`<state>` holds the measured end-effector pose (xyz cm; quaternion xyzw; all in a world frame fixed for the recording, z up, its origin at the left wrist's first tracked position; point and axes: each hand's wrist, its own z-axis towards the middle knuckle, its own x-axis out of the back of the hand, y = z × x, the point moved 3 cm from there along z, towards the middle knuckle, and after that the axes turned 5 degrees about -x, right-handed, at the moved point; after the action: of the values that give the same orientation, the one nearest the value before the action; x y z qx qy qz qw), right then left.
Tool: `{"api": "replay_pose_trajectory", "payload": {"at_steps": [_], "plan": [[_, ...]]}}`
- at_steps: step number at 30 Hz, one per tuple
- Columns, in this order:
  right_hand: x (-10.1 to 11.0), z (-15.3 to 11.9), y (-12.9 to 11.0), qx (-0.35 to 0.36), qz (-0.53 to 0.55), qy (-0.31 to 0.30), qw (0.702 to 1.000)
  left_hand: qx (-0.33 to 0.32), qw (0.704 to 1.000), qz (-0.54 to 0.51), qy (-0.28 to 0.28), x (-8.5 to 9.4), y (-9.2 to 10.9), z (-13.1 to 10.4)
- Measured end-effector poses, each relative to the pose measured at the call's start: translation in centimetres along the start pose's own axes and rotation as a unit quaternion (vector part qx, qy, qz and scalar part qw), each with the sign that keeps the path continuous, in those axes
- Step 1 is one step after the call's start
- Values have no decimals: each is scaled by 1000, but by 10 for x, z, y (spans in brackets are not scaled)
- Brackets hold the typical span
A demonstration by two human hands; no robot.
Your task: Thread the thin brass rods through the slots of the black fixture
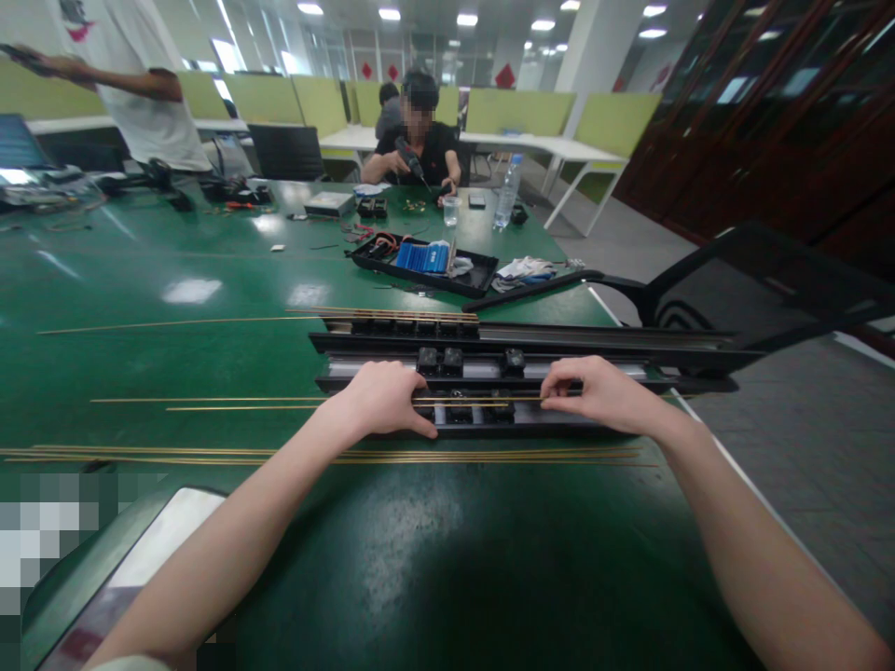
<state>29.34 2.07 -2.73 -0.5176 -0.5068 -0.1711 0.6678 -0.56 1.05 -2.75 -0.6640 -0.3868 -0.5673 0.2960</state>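
My left hand (378, 399) straddles the nearest black rail (531, 431), its thumb at the near edge and its fingers at the far side. Small black blocks (460, 405) sit in this rail's channel just right of the thumb. My right hand (591, 396) pinches a thin brass rod (524, 399) between thumb and fingertips above the same rail. That rod runs left over the blocks, and another rod (238, 408) lies alongside it. Behind is a middle rail (482, 383) with several similar blocks (514, 362). A far rail (559, 332) carries blocks and rods on its left part.
Several loose brass rods (489, 457) lie across the green table (419, 550) in front of the rails. Farther back stand an open black case (482, 272) and a water bottle (508, 194). A chair (769, 280) adjoins the table's right edge. Across the table a person holds a power drill (409, 158).
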Motion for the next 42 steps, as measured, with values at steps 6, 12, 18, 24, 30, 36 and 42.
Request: {"api": "replay_pose_trajectory", "payload": {"at_steps": [6, 12, 18, 24, 30, 36, 42], "plan": [[0, -1, 3, -16, 13, -3, 1000, 13, 1000, -7, -14, 2, 1, 0], [4, -4, 9, -51, 22, -16, 998, 5, 1000, -7, -5, 1, 1, 1], [10, -7, 14, -71, 13, -30, 997, 3, 1000, -2, 2, 2, 1, 0], [16, -10, 18, -103, 18, -44, 994, 1, 1000, 1, 0, 2, 1, 0], [19, -13, 30, -124, 18, -49, 991, 3, 1000, 1, -3, 1, 1, 0], [27, -18, 37, -148, 21, -75, 986, 6, 1000, -1, -8, 2, 2, 1], [33, -23, 44, -158, 9, -88, 983, 5, 1000, 0, -8, 3, 2, 0]]}}
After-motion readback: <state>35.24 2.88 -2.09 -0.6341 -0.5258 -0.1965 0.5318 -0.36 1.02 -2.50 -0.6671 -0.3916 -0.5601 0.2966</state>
